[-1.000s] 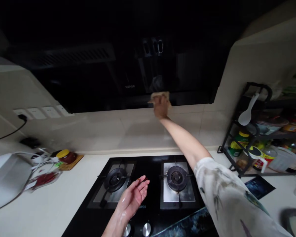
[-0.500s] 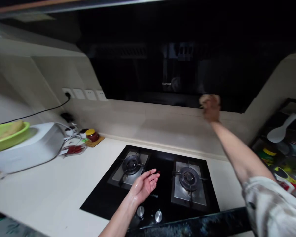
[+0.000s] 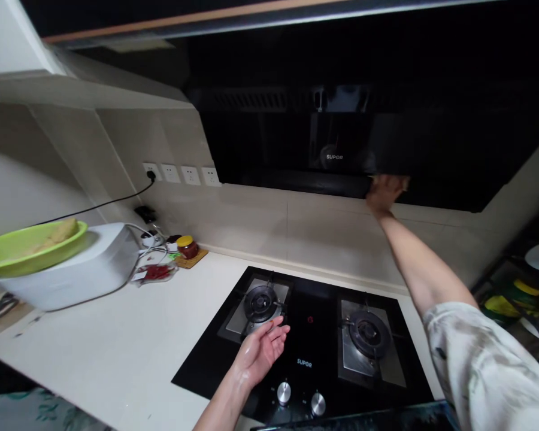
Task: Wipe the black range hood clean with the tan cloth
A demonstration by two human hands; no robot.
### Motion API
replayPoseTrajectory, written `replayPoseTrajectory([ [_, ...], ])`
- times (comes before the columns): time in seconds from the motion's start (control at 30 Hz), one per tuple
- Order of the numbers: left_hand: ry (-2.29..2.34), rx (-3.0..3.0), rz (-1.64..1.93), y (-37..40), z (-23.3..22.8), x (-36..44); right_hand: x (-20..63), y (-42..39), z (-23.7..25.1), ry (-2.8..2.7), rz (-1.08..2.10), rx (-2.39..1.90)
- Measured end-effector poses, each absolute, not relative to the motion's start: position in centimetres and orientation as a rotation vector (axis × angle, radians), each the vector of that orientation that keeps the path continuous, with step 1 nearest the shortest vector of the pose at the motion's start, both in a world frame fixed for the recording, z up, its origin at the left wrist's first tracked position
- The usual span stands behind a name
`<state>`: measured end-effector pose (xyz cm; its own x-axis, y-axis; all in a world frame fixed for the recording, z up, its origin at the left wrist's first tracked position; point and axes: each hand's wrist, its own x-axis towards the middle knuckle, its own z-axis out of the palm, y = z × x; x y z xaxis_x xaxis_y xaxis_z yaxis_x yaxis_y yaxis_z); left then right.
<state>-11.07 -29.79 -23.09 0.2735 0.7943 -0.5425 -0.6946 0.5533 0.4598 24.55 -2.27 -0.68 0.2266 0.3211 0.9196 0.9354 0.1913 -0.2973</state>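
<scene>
My right hand is raised to the lower front edge of the black range hood, to the right of its logo. It presses a pale cloth against the hood; only small bits of the cloth show around the fingers. Palm up and fingers loosely spread, my left hand hovers empty over the black gas hob, close to the left burner. The right burner lies below my right forearm.
On the white counter, a green basin sits on a white appliance. A yellow-lidded jar and a bag of red food lie beside it. Wall sockets hold a black plug. A cluttered rack is at right.
My right hand with the cloth has slid left along the hood's lower edge, nearer the logo. The view has turned left. My left hand stays open, now nearer the left burner.
</scene>
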Motion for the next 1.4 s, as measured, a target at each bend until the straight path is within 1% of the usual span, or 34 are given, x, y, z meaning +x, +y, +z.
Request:
replayPoseTrajectory([
  [0.07, 0.832, 0.132, 1.011, -29.9, -23.3, -11.6, 21.4, -1.0, 0.0, -1.482, -0.619, -1.478],
  [0.17, 0.872, 0.11, 1.021, -30.0, -23.4, -12.0, 14.0, 1.1, 0.5, -1.919, -0.678, -1.402],
  [0.23, 0.892, 0.103, 1.022, -30.0, -23.3, -12.1, 10.1, 2.0, 0.7, -2.102, -0.739, -1.37],
  [0.33, 0.906, 0.105, 1.007, -29.7, -23.1, -12.2, 8.6, 2.3, 0.6, -2.196, -0.793, -1.358],
  [0.43, 0.911, 0.109, 0.993, -29.3, -23.2, -12.0, 12.0, 1.1, -0.1, -2.206, -0.785, -1.389],
  [0.53, 0.9, 0.125, 0.97, -28.8, -23.4, -11.6, 18.2, -1.4, -1.4, -2.068, -0.778, -1.54],
  [0.7, 0.865, 0.159, 0.926, -28.1, -23.1, -10.5, 32.9, -5.8, -3.2, -1.591, -0.834, -1.775],
  [0.8, 0.86, 0.177, 0.916, -27.8, -23.1, -10.0, 41.4, -8.0, -3.4, -1.287, -0.835, -1.734],
  [0.87, 0.864, 0.186, 0.911, -27.6, -23.2, -9.6, 44.5, -8.7, -3.7, -1.127, -0.797, -1.672],
  [0.93, 0.88, 0.193, 0.903, -27.4, -23.5, -9.0, 44.6, -8.8, -4.4, -0.996, -0.723, -1.659],
  [1.0, 0.9, 0.202, 0.892, -27.2, -23.6, -8.3, 42.2, -8.2, -5.5, -1.026, -0.648, -1.676],
  [1.07, 0.911, 0.213, 0.881, -27.0, -23.4, -7.2, 38.7, -7.5, -6.7, -1.273, -0.598, -1.662],
  [1.17, 0.919, 0.225, 0.877, -26.9, -22.8, -5.7, 35.5, -7.4, -7.4, -1.673, -0.585, -1.515],
  [1.27, 0.928, 0.218, 0.882, -27.3, -22.3, -5.0, 37.1, -8.5, -5.5, -1.694, -0.66, -1.385],
  [1.4, 0.966, 0.19, 0.905, -27.7, -22.3, -5.9, 42.9, -10.1, 0.4, -1.219, -0.77, -1.358],
])
